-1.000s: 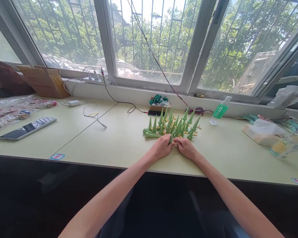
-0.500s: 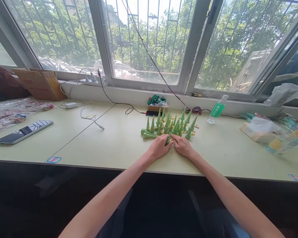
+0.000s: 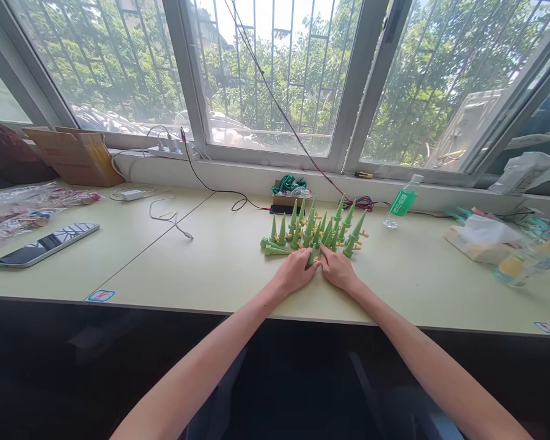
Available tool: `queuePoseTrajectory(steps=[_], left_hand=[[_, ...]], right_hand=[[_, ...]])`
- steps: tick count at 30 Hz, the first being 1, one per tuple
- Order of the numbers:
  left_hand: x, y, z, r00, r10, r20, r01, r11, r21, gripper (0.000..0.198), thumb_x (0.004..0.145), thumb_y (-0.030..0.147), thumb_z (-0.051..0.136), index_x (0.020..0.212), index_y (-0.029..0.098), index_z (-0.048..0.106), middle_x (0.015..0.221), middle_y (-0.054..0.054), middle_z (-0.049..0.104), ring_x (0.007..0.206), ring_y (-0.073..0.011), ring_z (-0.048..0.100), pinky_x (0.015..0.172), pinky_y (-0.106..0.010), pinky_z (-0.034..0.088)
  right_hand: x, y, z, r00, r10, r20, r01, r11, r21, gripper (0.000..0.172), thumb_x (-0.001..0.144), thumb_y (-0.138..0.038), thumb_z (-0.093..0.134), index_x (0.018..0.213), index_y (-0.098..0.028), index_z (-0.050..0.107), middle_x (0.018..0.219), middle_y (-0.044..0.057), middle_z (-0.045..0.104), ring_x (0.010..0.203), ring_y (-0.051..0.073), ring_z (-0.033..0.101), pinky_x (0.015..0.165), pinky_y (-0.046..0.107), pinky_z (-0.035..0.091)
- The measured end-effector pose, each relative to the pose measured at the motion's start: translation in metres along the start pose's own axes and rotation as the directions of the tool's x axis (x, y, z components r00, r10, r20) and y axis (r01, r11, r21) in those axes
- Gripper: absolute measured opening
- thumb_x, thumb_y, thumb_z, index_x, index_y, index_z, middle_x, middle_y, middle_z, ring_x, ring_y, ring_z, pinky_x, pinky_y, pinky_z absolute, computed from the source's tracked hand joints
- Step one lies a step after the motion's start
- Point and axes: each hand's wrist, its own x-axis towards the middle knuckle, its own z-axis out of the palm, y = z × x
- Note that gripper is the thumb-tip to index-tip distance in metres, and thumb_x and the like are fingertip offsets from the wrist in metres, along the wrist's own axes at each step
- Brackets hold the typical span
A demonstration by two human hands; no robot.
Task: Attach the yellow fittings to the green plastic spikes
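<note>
Several green pointed spikes with yellow side pieces (image 3: 308, 232) stand close together on the pale table (image 3: 201, 269). At their front edge, my left hand (image 3: 296, 270) is closed around one green spike (image 3: 311, 256), whose tip shows above the fingers. My right hand (image 3: 338, 269) touches the yellow piece (image 3: 316, 259) of that same spike with its fingers drawn together. A green spike (image 3: 277, 250) lies on its side just left of my left hand.
Behind the spikes are a small box with green material (image 3: 291, 190) and a dark phone (image 3: 282, 209). A bottle (image 3: 401, 203) and tissue box (image 3: 474, 238) stand right. Farther left lie a larger phone (image 3: 46, 244), a cable (image 3: 172, 223) and plastic bags (image 3: 22, 214).
The fingers of my right hand have shifted slightly right and up beside the held spike. My left hand keeps its hold.
</note>
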Motion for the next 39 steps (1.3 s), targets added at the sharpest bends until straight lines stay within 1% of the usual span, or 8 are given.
queuePoseTrajectory(steps=[7,10,14,18,23,27,34,39], left_hand=[[0.0,0.0,-0.001,0.999,-0.035,0.01,0.035,0.999,0.004,0.023,0.09,0.032,0.055,0.075,0.019,0.043,0.079,-0.003,0.056,0.069,-0.017,0.053,0.059,-0.028,0.037],[0.0,-0.001,0.0,0.999,-0.04,0.02,0.04,0.999,-0.012,0.023,0.089,0.034,0.058,0.077,0.019,0.045,0.081,-0.003,0.057,0.071,-0.0177,0.054,0.061,-0.028,0.038],[0.0,-0.002,0.0,0.999,-0.029,0.026,0.029,0.999,-0.019,0.021,0.09,0.033,0.056,0.077,0.019,0.047,0.081,-0.003,0.056,0.072,-0.0181,0.054,0.062,-0.028,0.039],[0.001,-0.004,0.001,0.999,-0.02,0.026,0.021,0.999,-0.026,0.02,0.092,0.031,0.054,0.077,0.019,0.048,0.08,-0.003,0.056,0.073,-0.018,0.055,0.064,-0.028,0.039],[0.001,-0.006,0.003,0.999,-0.041,0.018,0.041,0.999,-0.014,0.022,0.093,0.031,0.053,0.076,0.019,0.046,0.08,-0.003,0.056,0.073,-0.0181,0.054,0.064,-0.028,0.04],[0.001,-0.007,0.004,0.999,-0.042,-0.013,0.042,0.999,-0.024,0.022,0.094,0.03,0.049,0.075,0.019,0.046,0.08,-0.004,0.056,0.072,-0.0178,0.054,0.065,-0.029,0.04],[0.002,-0.008,0.005,0.997,-0.046,-0.062,0.044,0.999,-0.03,0.023,0.095,0.03,0.047,0.075,0.019,0.045,0.08,-0.004,0.057,0.07,-0.0173,0.053,0.063,-0.029,0.041],[0.003,-0.01,0.005,0.995,0.007,-0.097,-0.017,0.995,-0.099,0.02,0.095,0.031,0.05,0.08,0.018,0.051,0.083,-0.004,0.06,0.072,-0.0165,0.055,0.064,-0.028,0.043]], right_hand=[[-0.004,-0.004,-0.005,1.0,0.014,-0.014,-0.014,1.0,-0.002,0.048,0.094,-0.023,0.036,0.14,-0.013,0.05,0.106,0.013,0.072,0.093,0.026,0.067,0.074,0.03,0.043],[-0.005,-0.002,-0.004,0.999,-0.003,-0.039,0.004,1.0,0.028,0.044,0.093,-0.023,0.039,0.134,-0.013,0.055,0.101,0.012,0.073,0.089,0.025,0.067,0.073,0.029,0.043],[-0.007,0.003,0.0,0.99,-0.098,-0.107,0.113,0.981,0.154,0.035,0.093,-0.023,0.041,0.12,-0.016,0.062,0.091,0.008,0.073,0.078,0.021,0.066,0.07,0.027,0.043],[-0.009,0.007,0.002,0.958,-0.226,-0.173,0.265,0.931,0.251,0.03,0.092,-0.017,0.039,0.103,-0.018,0.066,0.087,0.007,0.072,0.076,0.019,0.065,0.07,0.027,0.044],[-0.011,0.006,0.0,0.941,-0.279,-0.192,0.326,0.899,0.291,0.021,0.087,-0.017,0.046,0.098,-0.017,0.065,0.073,0.004,0.066,0.063,0.017,0.058,0.063,0.026,0.041],[-0.012,0.006,-0.001,0.929,-0.308,-0.203,0.361,0.874,0.326,0.017,0.089,-0.021,0.048,0.094,-0.017,0.064,0.068,0.002,0.062,0.059,0.015,0.053,0.06,0.025,0.039],[-0.013,0.005,-0.004,0.923,-0.326,-0.206,0.383,0.835,0.395,0.018,0.094,-0.027,0.046,0.092,-0.018,0.061,0.067,0.001,0.059,0.059,0.014,0.05,0.062,0.025,0.038],[-0.011,0.006,-0.003,0.928,-0.29,-0.233,0.369,0.806,0.463,0.023,0.096,-0.036,0.046,0.084,-0.019,0.056,0.06,-0.004,0.048,0.054,0.012,0.041,0.057,0.024,0.034]])
